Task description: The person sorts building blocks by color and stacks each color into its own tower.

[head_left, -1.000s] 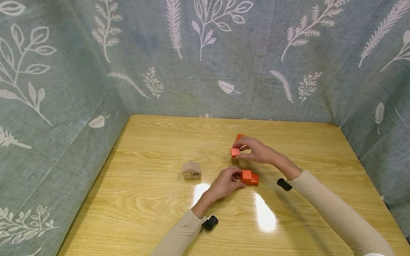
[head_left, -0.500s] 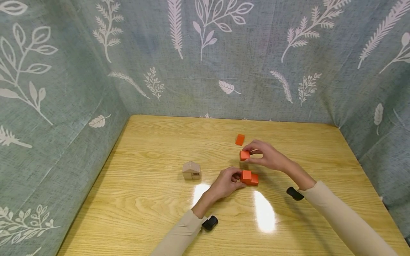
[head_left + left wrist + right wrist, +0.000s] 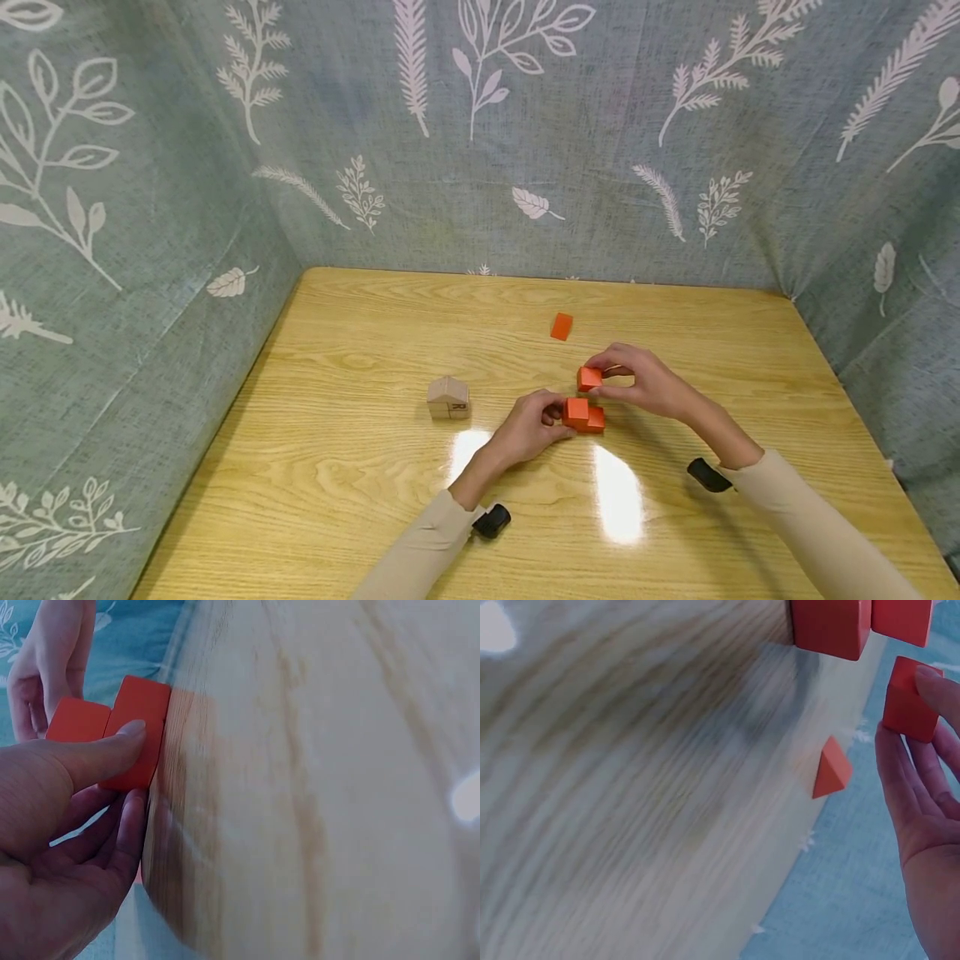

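Observation:
My left hand (image 3: 531,427) grips a small group of red blocks on the table. An upper red cube (image 3: 576,409) sits on the left part of a red base (image 3: 595,421), which extends to the right. In the left wrist view my thumb (image 3: 112,754) presses the base (image 3: 144,705) next to the tabletop. Raised just behind the stack, my right hand (image 3: 643,382) pinches another red cube (image 3: 589,379) between thumb and fingers. That cube (image 3: 913,700) is apart from the stacked blocks (image 3: 832,626) in the right wrist view.
A red triangular prism (image 3: 561,326) lies on the wooden table (image 3: 360,333) behind the hands. To the left stands a small house of plain wooden blocks (image 3: 447,398) with a peaked roof. Patterned grey-green cloth (image 3: 465,208) hangs along the back and sides.
My right hand has carried its red cube away from the red prism, rightward and nearer to the stack. The prism, partly covered before, is now in full sight. My left hand stays put.

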A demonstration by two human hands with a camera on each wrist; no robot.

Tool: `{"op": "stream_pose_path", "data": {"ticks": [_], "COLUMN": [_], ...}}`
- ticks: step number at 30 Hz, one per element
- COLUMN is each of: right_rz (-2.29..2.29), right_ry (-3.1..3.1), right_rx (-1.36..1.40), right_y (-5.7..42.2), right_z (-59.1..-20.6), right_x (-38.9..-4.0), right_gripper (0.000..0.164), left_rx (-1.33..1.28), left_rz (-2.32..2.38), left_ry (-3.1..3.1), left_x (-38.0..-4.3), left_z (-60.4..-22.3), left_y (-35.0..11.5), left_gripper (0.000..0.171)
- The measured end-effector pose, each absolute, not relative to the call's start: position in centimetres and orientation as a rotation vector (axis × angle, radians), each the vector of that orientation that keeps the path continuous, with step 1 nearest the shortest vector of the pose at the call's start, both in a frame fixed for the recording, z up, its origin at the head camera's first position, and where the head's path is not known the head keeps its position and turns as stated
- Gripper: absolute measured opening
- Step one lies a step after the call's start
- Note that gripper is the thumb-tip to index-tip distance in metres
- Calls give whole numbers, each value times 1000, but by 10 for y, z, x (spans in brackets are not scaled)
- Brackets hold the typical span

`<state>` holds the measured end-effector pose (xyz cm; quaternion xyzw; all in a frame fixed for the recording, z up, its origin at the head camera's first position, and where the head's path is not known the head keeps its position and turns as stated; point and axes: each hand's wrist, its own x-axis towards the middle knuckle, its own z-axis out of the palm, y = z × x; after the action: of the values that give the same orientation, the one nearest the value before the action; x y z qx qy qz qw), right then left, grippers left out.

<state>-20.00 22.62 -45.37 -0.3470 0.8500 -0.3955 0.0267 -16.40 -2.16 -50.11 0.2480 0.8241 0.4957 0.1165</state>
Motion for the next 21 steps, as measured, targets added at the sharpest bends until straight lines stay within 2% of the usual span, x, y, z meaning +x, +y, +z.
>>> {"op": "stream_pose_path", "data": {"ticks": [12, 21], "right_rz": [-1198, -1221], "right_ry": [2626, 2593], "right_rx": [-1017, -1110], "right_y": [243, 240], "right_z": [-461, -467], "right_x": [-180, -170], "right_gripper": [30, 33], "left_rx": [720, 738], "left_rz": [1475, 1489], "left_ry": [2408, 2403], "left_x": [-164, -163], "left_z": [-502, -503], "left_y": [-22, -22], "left_gripper": [34, 33]}}
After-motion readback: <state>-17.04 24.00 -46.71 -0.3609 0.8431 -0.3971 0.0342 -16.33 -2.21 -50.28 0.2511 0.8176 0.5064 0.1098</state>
